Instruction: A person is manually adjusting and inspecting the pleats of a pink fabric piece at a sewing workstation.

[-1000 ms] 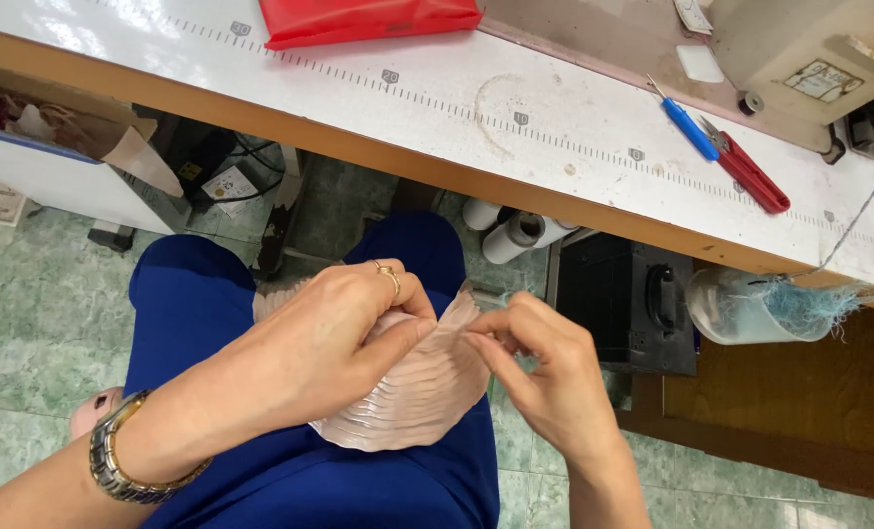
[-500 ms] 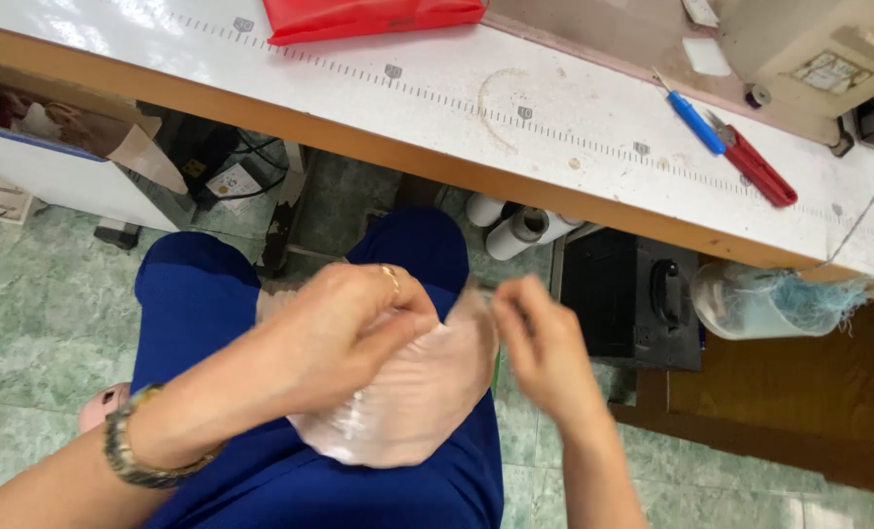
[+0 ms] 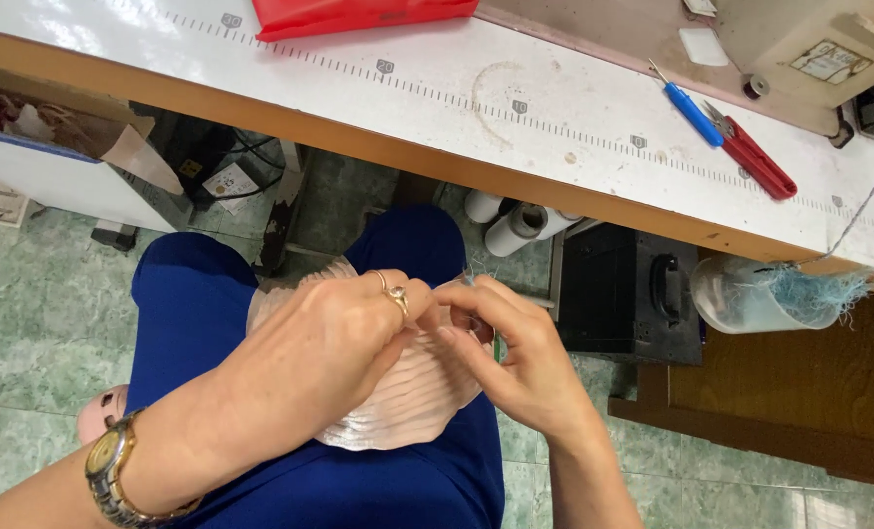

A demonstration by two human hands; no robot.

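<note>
A pale pink ribbed fabric piece (image 3: 412, 397) lies on my lap, over blue trousers. My left hand (image 3: 329, 343), with a ring on one finger and a gold watch on the wrist, lies over the top of the piece and pinches its upper edge. My right hand (image 3: 510, 348) meets it from the right, fingertips pinched on the same edge next to the left fingers. A thin green thing shows just under the right fingers; I cannot tell what it is.
A white worktable (image 3: 515, 118) with a ruler strip and wooden edge runs across the top. On it lie a red folded cloth (image 3: 359, 15), a blue-handled tool (image 3: 692, 110) and red snips (image 3: 755, 162). Below stand thread cones (image 3: 510, 223), a black box (image 3: 633, 294) and a plastic jar (image 3: 760, 294) of thread scraps.
My right hand pulled a little away from the fabric edge, then came back to meet the left fingers. The fabric stayed on my lap.
</note>
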